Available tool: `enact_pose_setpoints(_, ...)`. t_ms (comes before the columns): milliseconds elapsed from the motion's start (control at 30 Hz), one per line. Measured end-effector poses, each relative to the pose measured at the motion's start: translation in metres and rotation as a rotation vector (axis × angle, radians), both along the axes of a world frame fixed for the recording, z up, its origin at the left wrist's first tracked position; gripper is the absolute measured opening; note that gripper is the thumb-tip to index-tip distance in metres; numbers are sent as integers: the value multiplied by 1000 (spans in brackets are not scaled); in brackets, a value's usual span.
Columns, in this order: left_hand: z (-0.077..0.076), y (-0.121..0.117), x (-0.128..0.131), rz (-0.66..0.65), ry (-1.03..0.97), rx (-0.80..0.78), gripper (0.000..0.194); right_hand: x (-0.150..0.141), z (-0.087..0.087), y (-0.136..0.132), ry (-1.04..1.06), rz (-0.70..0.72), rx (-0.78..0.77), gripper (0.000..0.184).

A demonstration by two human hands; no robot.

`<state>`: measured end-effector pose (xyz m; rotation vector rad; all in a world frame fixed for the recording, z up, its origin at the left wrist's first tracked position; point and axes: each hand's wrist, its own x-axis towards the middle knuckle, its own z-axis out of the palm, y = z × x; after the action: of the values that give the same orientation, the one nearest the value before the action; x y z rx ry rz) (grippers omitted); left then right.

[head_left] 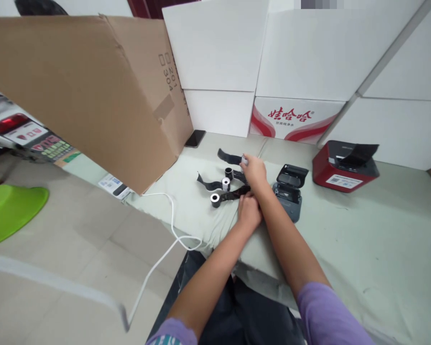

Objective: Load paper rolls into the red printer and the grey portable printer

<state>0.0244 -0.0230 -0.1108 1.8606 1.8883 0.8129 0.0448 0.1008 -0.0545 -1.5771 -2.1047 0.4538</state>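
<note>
My right hand [255, 171] is closed on a small white-sided roll [244, 160], from which a black strip [230, 157] trails to the left. Just below it, partly under my right wrist, my left hand [249, 212] rests on the table with curled fingers. Those fingers are beside the end of a dark, shiny strip [235, 193] coming off another roll [215, 200]; whether they grip it is hidden. Two more small rolls with black tails, one white-edged [226, 184] and one black [229, 172], lie close by. Right of my hands stands a dark grey device [289, 203] with its lid raised.
A red and black box-shaped device [339, 167] sits farther right, a black sheet sticking out on top. White cartons [296, 120] line the back. At left stand a big brown cardboard box [129, 96], a black phone [195, 138] and a white cable [173, 215] hanging over the edge.
</note>
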Motion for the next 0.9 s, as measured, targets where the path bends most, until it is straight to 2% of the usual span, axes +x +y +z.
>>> enact_pose_setpoints(233,1,0,1,-2,25,-4,26,3,-3,4,-88,102,-87,43)
enact_pose_setpoints(467,-2,0,1,1,71,11,23,8,-4,5,-27,146,-116,49)
enact_pose_setpoints(567,1,-1,2,-1,64,15,24,10,3,3,37,165,-99,44)
enact_pose_setpoints(633,3,-1,3,-10,50,20,28,16,15,-1,122,159,-32,44)
enact_pose_setpoints(700,4,-1,5,-14,36,26,36,31,30,-7,192,118,44,48)
enact_pose_setpoints(800,4,-2,6,-20,25,34,45,75,48,-21,280,-34,213,44)
enact_pose_setpoints(900,4,-3,7,-34,25,60,45,131,40,-38,364,-215,432,35)
